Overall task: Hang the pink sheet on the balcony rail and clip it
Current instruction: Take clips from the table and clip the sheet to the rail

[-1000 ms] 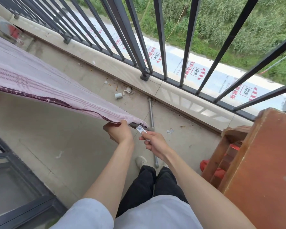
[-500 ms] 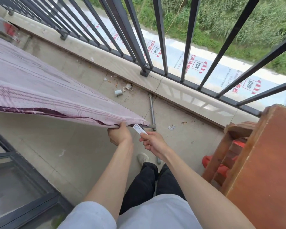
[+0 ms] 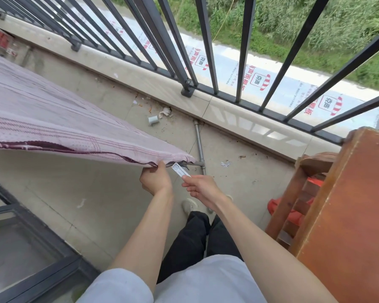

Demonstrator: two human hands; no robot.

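Observation:
The pink sheet (image 3: 53, 119) with a dark purple border stretches taut from the left edge of the view to a corner near the middle. My left hand (image 3: 155, 181) grips that corner from below. My right hand (image 3: 202, 186) pinches the sheet's small white label (image 3: 179, 169), which sticks out just right of the corner. The black balcony rail (image 3: 184, 51) runs across the top of the view, beyond the sheet and apart from it. No clip is in view.
A brown wooden piece of furniture (image 3: 346, 215) stands close on the right, with something red (image 3: 293, 213) under it. A grey pipe (image 3: 199, 145) lies on the concrete floor ahead of my feet. A dark-framed glass panel (image 3: 20, 259) is at lower left. Small litter lies by the kerb.
Both hands have stayed on the sheet's corner and label and have shifted slightly away from me. The view has tilted a little; the sheet stays taut.

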